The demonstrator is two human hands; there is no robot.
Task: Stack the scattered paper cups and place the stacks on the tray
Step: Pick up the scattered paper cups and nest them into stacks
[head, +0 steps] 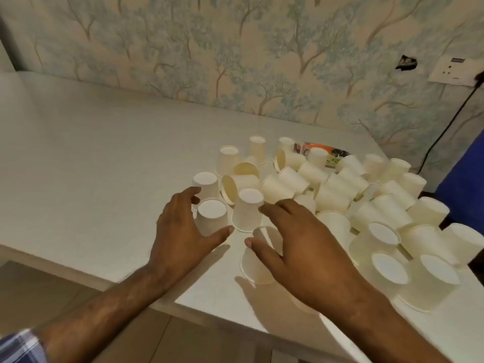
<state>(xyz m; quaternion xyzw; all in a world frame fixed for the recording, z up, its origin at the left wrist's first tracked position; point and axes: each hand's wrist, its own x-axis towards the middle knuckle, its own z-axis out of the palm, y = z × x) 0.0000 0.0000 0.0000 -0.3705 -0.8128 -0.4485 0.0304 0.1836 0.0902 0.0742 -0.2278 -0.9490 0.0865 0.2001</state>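
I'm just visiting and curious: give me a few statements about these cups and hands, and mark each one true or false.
1. Both hands, left hand and right hand, are over the white table. True.
2. The paper cups are already in one neat stack. False: they lie scattered, some upside down, some on their sides.
3. The upside-down cup stands between the two hands. True.
4. The left hand is lifting a cup high in the air. False: it is low, beside a cup standing on the table.
5. The wall is plain white. False: it has a tree pattern.

Blue-white plaid sleeve (19,345), seemingly cuffed
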